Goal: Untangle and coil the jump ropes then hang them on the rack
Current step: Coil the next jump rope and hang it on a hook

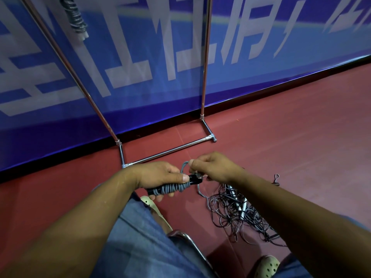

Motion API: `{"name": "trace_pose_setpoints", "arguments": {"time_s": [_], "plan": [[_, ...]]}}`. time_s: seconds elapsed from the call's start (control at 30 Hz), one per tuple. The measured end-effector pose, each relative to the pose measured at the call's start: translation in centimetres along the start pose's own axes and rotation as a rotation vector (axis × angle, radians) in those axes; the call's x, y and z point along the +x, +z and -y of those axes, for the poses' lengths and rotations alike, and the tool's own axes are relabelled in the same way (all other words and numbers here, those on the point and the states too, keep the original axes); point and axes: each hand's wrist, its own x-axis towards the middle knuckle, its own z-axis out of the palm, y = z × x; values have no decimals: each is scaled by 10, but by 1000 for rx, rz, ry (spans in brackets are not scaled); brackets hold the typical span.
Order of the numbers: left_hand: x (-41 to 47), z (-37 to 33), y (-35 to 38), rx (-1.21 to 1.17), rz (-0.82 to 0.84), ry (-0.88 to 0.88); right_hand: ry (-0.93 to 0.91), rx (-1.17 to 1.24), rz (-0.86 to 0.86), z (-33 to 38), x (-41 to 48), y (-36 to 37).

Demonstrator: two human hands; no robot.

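Grey jump rope, wound round black handles, sits gripped in the curled left hand; the right hand pinches its loose loop just beside; another coiled rope hangs on the chrome rack; a dark tangle lies on the red floor by a blue banner.

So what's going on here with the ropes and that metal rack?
A person is coiling a grey jump rope. The left hand grips its black handle, already wrapped in cord, while the right hand pinches a loop of cord at the tip. A tangled pile of ropes lies on the floor to the right. One wound rope hangs on the rack.
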Motion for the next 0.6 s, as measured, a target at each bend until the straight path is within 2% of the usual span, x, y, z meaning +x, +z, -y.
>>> {"name": "trace_pose_setpoints", "arguments": {"time_s": [0.13,0.33,0.47,0.6], "plan": [[-2,-4,-2,-25,-12,22,-46,114,-68,1,-2,2],[-6,-2,-6,-89,-32,59,2,132,-10,6,-3,0],[-6,-5,-6,-128,-70,105,78,386,64,6,-8,-1],[-6,-5,-10,-194,-109,108,39,543,117,-5,-12,-5]]}}
